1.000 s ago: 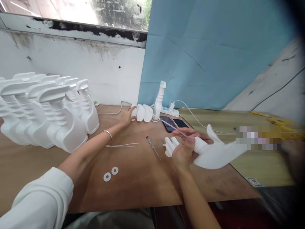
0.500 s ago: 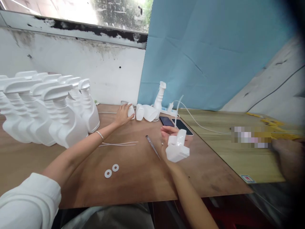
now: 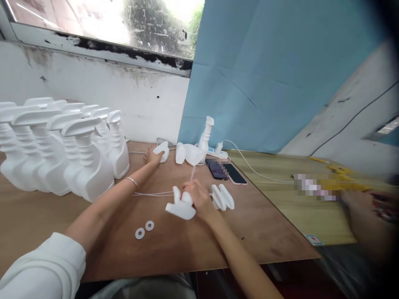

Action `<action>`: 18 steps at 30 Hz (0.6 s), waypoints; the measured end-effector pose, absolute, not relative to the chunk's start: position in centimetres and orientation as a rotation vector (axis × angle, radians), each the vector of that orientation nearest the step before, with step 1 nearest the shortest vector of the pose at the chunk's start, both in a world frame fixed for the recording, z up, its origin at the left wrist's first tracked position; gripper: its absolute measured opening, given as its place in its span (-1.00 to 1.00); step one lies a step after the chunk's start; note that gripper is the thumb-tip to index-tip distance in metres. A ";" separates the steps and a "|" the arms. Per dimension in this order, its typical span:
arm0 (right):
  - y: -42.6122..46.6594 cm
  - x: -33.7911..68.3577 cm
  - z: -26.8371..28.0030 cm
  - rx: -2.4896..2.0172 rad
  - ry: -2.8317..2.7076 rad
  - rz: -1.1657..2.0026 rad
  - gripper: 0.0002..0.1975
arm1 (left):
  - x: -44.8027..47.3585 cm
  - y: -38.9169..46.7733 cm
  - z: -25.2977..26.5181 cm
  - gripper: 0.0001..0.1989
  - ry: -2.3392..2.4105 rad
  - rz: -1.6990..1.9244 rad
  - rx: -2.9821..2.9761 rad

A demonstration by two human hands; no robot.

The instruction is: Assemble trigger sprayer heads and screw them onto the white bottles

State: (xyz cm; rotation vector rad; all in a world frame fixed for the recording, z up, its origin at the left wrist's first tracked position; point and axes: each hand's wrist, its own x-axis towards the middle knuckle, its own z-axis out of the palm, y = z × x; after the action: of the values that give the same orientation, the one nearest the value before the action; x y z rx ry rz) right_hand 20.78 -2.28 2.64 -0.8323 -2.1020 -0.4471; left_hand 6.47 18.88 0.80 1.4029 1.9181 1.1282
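Observation:
My left hand [image 3: 152,156] reaches to the back of the table, its fingers closed round a white plastic bottle [image 3: 162,151], seen only in part. Nearer to me, my right hand [image 3: 199,198] grips a white trigger spray head [image 3: 182,207], turned upside down. A thin clear tube [image 3: 193,172] rises from that head, blurred by motion. Just right of my right hand, two white curved plastic pieces [image 3: 222,197] lie side by side. Thin white tubes [image 3: 152,194] lie left of it, and two white ring washers [image 3: 145,229] rest closer to me.
Several white spray bottles [image 3: 89,162] stand close together at left. More white bottles [image 3: 190,153] stand or lie at the back. Phones [image 3: 235,172], a power strip [image 3: 220,153] and a cable are near the right side. Another person's blurred hand [image 3: 358,211] is at far right.
My right hand has swung left with the spray head, uncovering the two white pieces and hiding the tweezers. My left hand has drawn its bottle slightly left and tilted it.

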 end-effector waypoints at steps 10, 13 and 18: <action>-1.8 17.6 0.4 -0.759 -2.787 -0.318 -0.90 | 6.0 20.0 -1.8 -0.21 2.051 1.067 1.243; -1.6 17.6 0.5 -0.741 -2.884 -0.272 -0.86 | 5.9 20.1 -1.9 -0.23 2.030 1.049 1.261; -1.4 17.4 -0.4 -0.726 -2.891 -0.419 -0.83 | 5.3 19.8 -1.6 -0.36 1.936 1.050 1.340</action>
State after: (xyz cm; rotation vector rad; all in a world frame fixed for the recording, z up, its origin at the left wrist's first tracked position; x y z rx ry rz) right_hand 17.45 -1.38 -0.40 -0.7263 -2.8905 -0.4192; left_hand 5.26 19.79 -1.64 1.3401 1.9355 1.0500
